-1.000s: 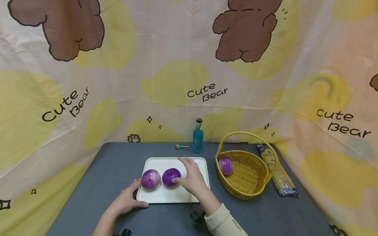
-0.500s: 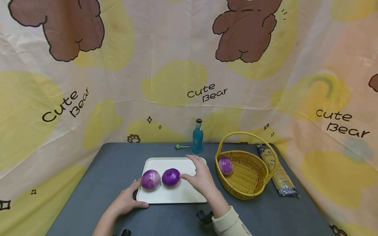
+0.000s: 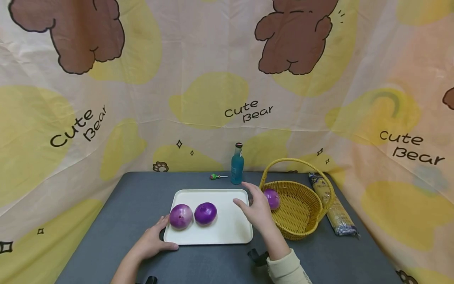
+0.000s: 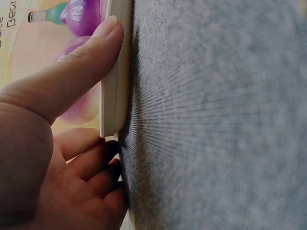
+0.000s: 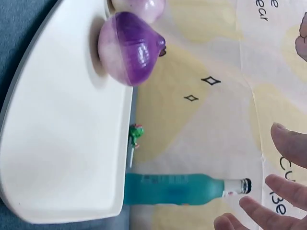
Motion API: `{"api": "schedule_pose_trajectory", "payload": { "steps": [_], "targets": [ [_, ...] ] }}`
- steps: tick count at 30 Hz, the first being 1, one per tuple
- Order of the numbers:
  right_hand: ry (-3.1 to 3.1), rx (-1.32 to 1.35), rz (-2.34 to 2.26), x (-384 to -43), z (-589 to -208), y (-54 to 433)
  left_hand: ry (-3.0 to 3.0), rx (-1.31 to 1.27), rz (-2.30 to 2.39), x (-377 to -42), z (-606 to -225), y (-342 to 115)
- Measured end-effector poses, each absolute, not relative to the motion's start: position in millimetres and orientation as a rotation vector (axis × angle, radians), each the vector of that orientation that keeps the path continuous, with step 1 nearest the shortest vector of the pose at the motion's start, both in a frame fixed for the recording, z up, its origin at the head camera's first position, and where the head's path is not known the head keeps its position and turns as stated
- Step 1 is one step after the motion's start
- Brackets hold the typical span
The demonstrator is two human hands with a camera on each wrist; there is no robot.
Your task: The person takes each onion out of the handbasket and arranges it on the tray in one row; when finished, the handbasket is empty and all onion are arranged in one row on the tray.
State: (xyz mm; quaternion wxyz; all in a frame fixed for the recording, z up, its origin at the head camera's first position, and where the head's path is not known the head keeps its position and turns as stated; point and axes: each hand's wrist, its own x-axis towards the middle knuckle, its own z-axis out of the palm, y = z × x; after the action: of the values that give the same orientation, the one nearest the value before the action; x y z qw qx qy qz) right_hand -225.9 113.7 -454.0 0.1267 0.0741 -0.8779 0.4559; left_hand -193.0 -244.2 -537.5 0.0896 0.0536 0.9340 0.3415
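Two purple onions [image 3: 181, 216] [image 3: 205, 213] sit side by side on the left half of a white tray [image 3: 230, 232]. My left hand [image 3: 151, 240] holds the tray's near left corner, thumb along the front edge and fingers at the left side; the left wrist view shows the thumb [image 4: 91, 57] against the rim. My right hand [image 3: 258, 208] hovers above the tray's right edge, fingers spread, holding nothing. Just right of it, a third onion [image 3: 272, 198] lies inside a yellow wicker basket [image 3: 298, 228], partly hidden by the hand.
A blue bottle [image 3: 237, 165] stands behind the tray, beside a lollipop [image 3: 217, 176] lying on the grey table [image 3: 198, 264]. A yellow plastic-wrapped pack [image 3: 337, 209] lies right of the basket, whose tall handle [image 3: 289, 159] arches over it. A printed cloth [image 3: 198, 51] hangs behind.
My right hand has moved right, away from the second onion, toward the basket, staying empty. My left hand, the tray and the onions have stayed in place.
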Motion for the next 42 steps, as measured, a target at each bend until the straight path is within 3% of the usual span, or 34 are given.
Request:
{"api": "schedule_pose_trajectory", "payload": {
  "steps": [28,42],
  "targets": [
    [-2.581,-0.11,1.343,-252,-475,200,2.765,0.178,1.075,-194,-541,-245],
    [-2.749,-0.212,1.325,-264,-495,214,2.766,0.182,1.062,-193,-538,-245]
  ]
}}
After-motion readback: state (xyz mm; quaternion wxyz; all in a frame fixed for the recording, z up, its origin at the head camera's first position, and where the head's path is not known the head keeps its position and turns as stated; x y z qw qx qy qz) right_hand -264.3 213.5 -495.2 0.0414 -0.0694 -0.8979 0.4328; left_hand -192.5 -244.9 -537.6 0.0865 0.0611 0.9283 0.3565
